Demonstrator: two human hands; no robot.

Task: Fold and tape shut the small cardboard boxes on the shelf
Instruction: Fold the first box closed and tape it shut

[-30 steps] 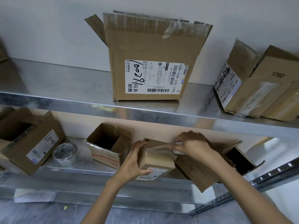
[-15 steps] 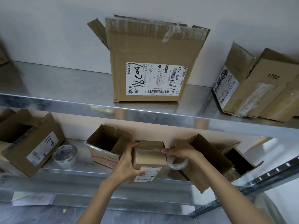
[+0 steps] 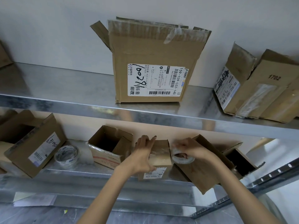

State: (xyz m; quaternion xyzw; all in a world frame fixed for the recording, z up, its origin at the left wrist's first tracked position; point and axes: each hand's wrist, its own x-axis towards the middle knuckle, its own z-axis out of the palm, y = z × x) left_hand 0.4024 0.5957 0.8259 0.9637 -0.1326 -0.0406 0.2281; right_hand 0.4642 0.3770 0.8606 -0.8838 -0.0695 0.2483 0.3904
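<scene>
Head view: right hand, gripping tape roll, dropped past box edge; left hand clamps box. Strip looks laid, tear next.

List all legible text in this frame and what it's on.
"159-159-L02-140": label on the large open box, upper shelf.
"抖音", "邮政": same label, beside handwritten digits, roughly "10028".
"1702": printed on the right-hand box.
Handwritten digits on the left lower box: cannot be read for sure.
Labels on the small box, held tape roll, shelf tape roll: too blurred.
</scene>
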